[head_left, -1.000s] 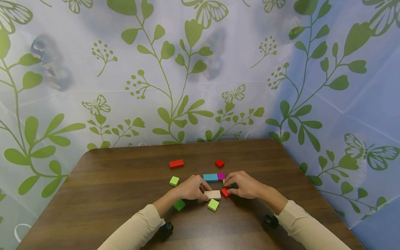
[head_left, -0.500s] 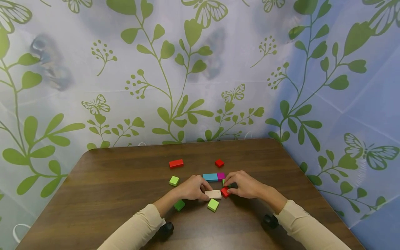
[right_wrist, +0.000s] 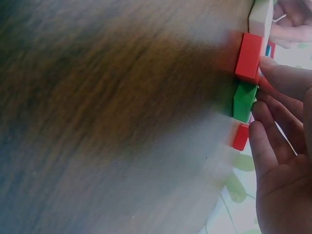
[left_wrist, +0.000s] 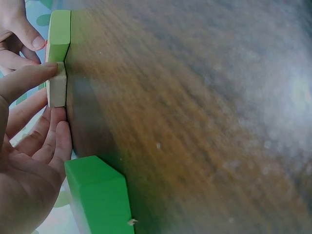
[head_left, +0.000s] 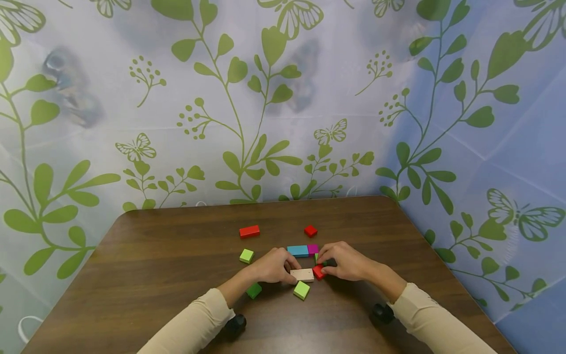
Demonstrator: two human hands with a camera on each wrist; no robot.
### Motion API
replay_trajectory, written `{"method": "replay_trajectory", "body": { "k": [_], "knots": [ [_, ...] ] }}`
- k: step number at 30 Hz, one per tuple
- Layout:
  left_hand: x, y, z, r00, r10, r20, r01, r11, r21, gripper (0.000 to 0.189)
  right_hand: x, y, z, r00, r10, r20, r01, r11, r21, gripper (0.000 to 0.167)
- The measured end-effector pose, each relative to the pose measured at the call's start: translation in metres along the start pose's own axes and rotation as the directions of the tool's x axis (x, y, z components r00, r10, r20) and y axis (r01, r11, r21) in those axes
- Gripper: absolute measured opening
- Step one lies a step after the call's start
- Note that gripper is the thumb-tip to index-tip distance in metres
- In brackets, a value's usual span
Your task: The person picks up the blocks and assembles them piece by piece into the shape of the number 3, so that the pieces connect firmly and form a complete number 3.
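Note:
My left hand [head_left: 275,266] pinches a pale wooden block [head_left: 303,275] at its left end, thumb on the near side. The block lies flat on the table. To its right, my right hand [head_left: 347,261] holds a red block [head_left: 318,272] between thumb and fingers. A green block [left_wrist: 95,195] lies near the left hand in the left wrist view. Another green block [right_wrist: 244,101] sits beside the red one under the right fingers, mostly covered in the head view. Just in front of the pale block is a lime block [head_left: 301,290].
A blue block [head_left: 297,251] and a purple block [head_left: 312,250] lie end to end behind the hands. Farther back are a long red block [head_left: 249,231] and a small red one [head_left: 311,231]. Another lime block [head_left: 246,255] lies left on the brown table [head_left: 177,255].
The left hand has slid the pale block slightly to the right, narrowing the space to the red block. The right hand stays in place.

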State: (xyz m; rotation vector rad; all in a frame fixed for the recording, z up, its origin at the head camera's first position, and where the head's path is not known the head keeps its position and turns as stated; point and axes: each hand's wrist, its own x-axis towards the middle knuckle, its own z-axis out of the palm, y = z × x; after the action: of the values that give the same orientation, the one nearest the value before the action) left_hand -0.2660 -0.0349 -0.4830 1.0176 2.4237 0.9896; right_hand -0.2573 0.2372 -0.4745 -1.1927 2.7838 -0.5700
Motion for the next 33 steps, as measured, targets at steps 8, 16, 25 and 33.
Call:
{"method": "replay_trajectory", "body": {
  "k": [8, 16, 25, 33],
  "knots": [
    [0.000, 0.001, 0.000, 1.000, 0.003, -0.005, -0.003, 1.000, 0.011, 0.021, 0.000, 0.000, 0.000, 1.000, 0.002, 0.008, -0.002, 1.000, -0.008, 0.018],
    [-0.001, 0.002, -0.001, 1.000, -0.015, -0.002, 0.015, 1.000, 0.019, 0.022, 0.001, -0.001, -0.001, 1.000, 0.000, 0.007, 0.000, 1.000, -0.011, 0.018],
    [-0.001, 0.003, -0.004, 1.000, -0.010, -0.003, 0.010, 0.999, 0.034, 0.026, 0.001, -0.001, 0.000, 1.000, -0.011, 0.001, 0.011, 1.000, -0.012, 0.018],
    [-0.005, 0.005, -0.011, 1.000, -0.008, -0.019, 0.008, 0.999, 0.047, 0.034, 0.000, -0.001, 0.000, 1.000, -0.009, 0.000, 0.009, 1.000, -0.020, 0.018]
  ]
}}
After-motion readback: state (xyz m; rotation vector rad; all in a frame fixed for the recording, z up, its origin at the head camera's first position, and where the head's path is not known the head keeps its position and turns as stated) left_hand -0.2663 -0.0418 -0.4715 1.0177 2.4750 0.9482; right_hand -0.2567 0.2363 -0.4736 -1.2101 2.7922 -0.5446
